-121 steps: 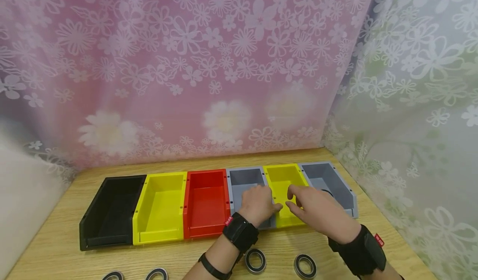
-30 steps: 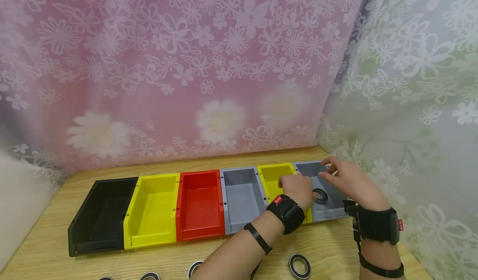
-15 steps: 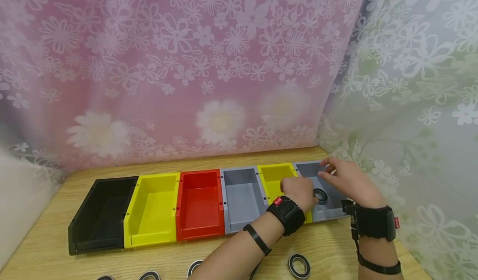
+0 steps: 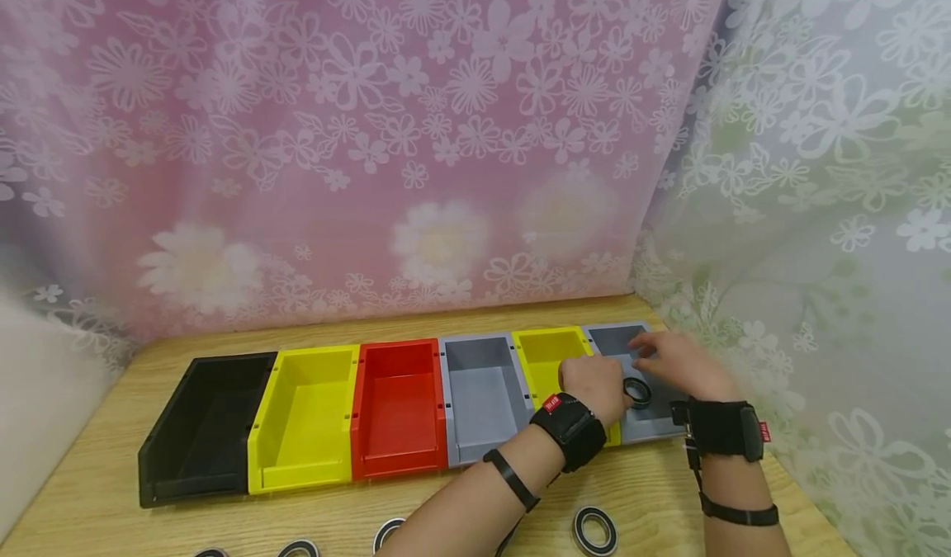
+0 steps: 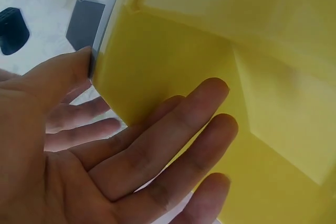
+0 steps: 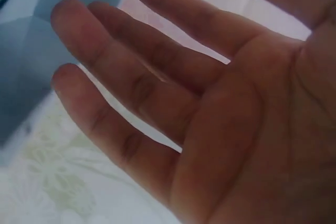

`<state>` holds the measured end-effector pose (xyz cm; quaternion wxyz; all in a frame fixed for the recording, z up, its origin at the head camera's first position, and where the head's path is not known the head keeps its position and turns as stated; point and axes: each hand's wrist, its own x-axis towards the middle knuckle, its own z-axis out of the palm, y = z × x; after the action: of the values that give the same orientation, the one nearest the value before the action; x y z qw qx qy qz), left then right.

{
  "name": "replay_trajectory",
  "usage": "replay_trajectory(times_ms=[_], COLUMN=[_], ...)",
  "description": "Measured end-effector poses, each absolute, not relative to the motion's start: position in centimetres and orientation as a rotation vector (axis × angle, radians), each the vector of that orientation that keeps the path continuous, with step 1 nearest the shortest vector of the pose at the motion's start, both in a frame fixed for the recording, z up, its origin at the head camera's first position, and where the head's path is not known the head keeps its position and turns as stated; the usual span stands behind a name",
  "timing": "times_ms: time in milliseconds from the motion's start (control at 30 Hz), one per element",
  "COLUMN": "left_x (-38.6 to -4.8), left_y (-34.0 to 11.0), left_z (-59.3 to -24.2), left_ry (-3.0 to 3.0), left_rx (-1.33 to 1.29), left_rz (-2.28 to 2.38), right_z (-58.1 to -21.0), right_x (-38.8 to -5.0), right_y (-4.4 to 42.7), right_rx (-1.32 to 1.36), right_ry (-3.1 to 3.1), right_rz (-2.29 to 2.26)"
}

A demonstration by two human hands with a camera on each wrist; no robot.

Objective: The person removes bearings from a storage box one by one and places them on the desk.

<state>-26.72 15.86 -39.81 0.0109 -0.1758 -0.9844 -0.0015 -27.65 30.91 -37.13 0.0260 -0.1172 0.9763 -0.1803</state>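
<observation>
My left hand (image 4: 594, 385) is over the right-hand yellow bin (image 4: 542, 342). In the left wrist view its fingers (image 5: 157, 145) reach loosely over the yellow interior, and the thumb tip is at the wall bordering the grey bin. My right hand (image 4: 679, 365) hovers at the right side of the far-right grey bin (image 4: 612, 338), fingers relaxed and apart, holding nothing. A black-and-silver ball bearing (image 4: 649, 394) lies in that grey bin, close to my left thumb. Part of it appears at the corner of the right wrist view.
Left of these bins stand a grey bin (image 4: 486, 396), a red bin (image 4: 401, 408), a yellow bin (image 4: 312, 417) and a black bin (image 4: 204, 425), joined in one row. Several bearings lie on the wooden table in front, one (image 4: 579, 532) nearest my arms. Floral curtains hang behind and right.
Since four seconds ago, both hands have moved one bin to the right, uncovering the bearing in the grey bin. In the last half second, my right hand has shifted slightly left and down.
</observation>
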Motion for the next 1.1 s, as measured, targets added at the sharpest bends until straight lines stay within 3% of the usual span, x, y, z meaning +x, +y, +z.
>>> replay_trajectory(times_ms=[1100], left_x=[-26.7], left_y=[15.7], left_z=[-40.3], left_ry=[-3.037], left_rx=[-0.543], left_rz=[-0.024], right_z=[-40.0], right_x=[-29.4], right_y=[29.0], right_rx=[-0.114], right_ry=[2.905], right_rz=[-0.372])
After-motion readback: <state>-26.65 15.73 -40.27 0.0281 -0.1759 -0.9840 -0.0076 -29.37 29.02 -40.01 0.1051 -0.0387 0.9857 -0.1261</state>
